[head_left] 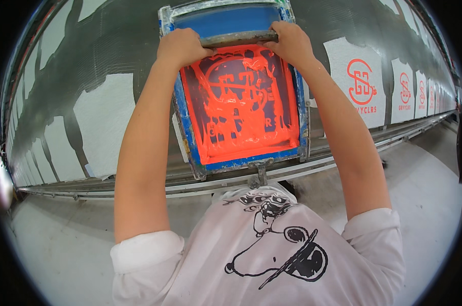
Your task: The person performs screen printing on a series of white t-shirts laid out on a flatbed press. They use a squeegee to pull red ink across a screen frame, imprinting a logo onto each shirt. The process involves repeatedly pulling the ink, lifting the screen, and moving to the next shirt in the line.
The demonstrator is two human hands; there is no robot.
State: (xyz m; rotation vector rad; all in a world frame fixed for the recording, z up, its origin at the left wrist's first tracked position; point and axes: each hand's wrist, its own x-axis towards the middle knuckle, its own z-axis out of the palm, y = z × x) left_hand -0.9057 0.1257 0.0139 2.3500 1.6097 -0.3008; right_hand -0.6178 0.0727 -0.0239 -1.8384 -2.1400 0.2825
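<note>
Both of my hands grip a squeegee point(237, 38) that lies across the far part of a screen printing frame point(303, 122). My left hand point(182, 47) is closed round its left end, and my right hand point(293, 45) round its right end. Thumbs show on the near side; most other fingers are hidden behind the bar. Thick orange-red ink point(251, 140) is smeared over the mesh on the near side of the squeegee, with a dark design showing through. The frame has blue, stained edges, and a blue strip point(223, 19) shows beyond the squeegee.
A long dark table point(134, 35) carries white fabric pieces. Those on the right, such as one printed fabric piece point(355, 86), bear a red design; a fabric piece point(108, 122) on the left is plain. A metal rail point(322, 163) runs along the near edge, with a bracket point(262, 173) under the frame.
</note>
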